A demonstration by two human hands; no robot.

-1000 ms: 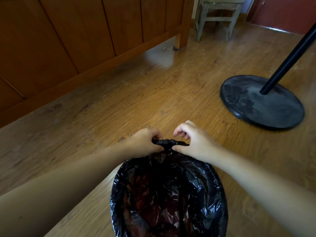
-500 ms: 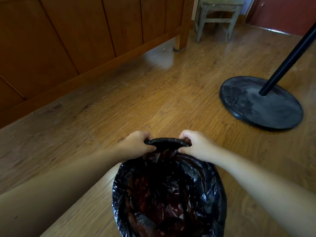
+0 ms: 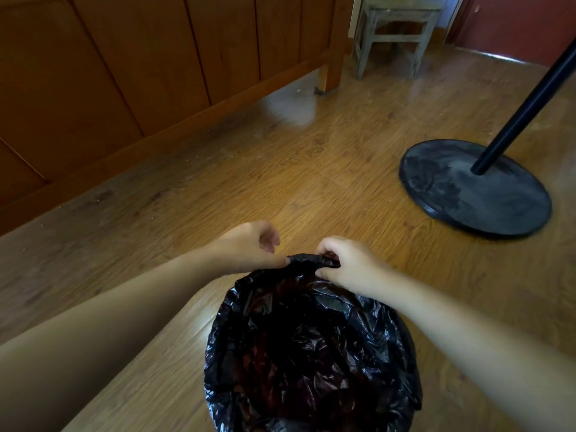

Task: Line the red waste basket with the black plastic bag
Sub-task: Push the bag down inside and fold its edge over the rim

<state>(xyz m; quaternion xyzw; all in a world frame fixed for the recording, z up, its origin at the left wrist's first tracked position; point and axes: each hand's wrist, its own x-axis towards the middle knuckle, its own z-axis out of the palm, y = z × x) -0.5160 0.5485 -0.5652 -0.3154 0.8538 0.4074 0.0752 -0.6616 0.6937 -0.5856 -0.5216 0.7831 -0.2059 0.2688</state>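
Floor (image 3: 280, 169) of wood planks, wooden panelling (image 3: 124, 73) at left, one stool (image 3: 392, 32), one round stand base (image 3: 473, 188).
One black bag (image 3: 311, 338) covers the basket, low centre; of two hands, the right hand (image 3: 346, 263) pinches its bunched far rim, while the left hand (image 3: 249, 247) has let go since a moment ago, fingers loosely curled, thumb just touching.

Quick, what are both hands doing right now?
Left hand: thumb touches the bunched edge of the bag; whether it grips cannot be told.
Right hand: closed, pinching that bunched edge.
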